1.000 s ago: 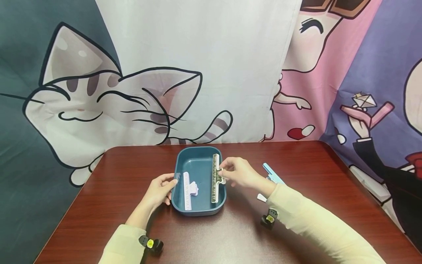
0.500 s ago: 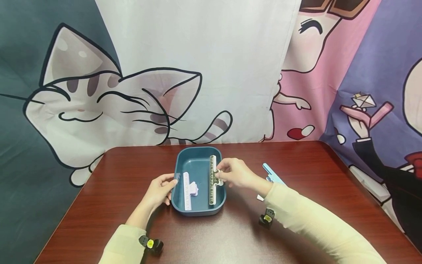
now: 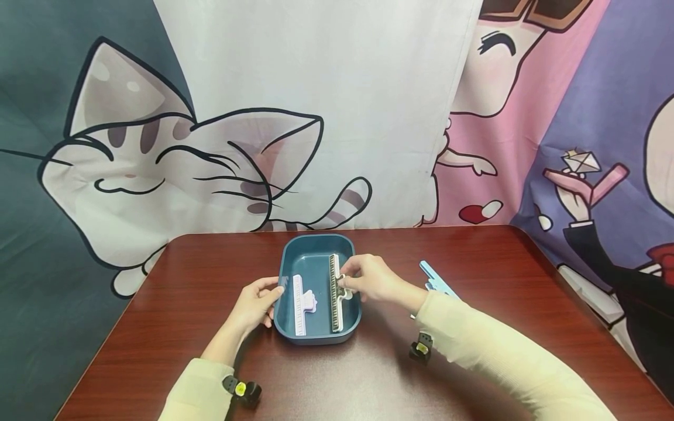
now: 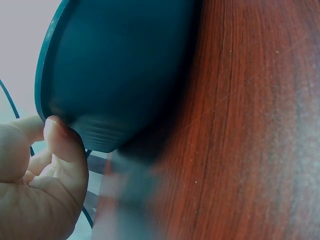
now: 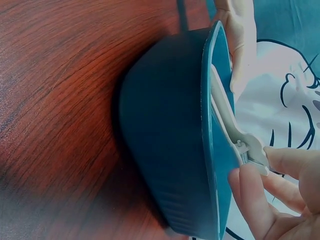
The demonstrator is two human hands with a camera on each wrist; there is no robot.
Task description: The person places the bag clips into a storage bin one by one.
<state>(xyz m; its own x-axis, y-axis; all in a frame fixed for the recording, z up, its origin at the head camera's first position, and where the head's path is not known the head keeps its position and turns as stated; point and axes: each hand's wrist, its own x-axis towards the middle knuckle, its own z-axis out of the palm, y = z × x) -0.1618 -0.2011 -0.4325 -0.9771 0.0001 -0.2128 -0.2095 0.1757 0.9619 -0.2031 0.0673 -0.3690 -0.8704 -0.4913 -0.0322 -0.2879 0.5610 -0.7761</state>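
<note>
A dark teal rectangular bin stands on the table, its rim pinched at the left side by my left hand. In the left wrist view the thumb lies against the bin's outer wall. My right hand pinches the handle of a long clip with a black-and-white patterned bar. The clip is lengthwise inside the bin's right half, tilted over the rim in the right wrist view, where its spring shows. A pale lilac long clip lies on the bin floor at left.
A light blue clip lies on the table right of the bin, partly behind the right forearm. A small white piece beside it is mostly hidden by the sleeve. A printed cloth hangs behind the table.
My right hand has carried the patterned clip left and toward me, from the bin's right rim further inside. The left hand and the bin have stayed put.
</note>
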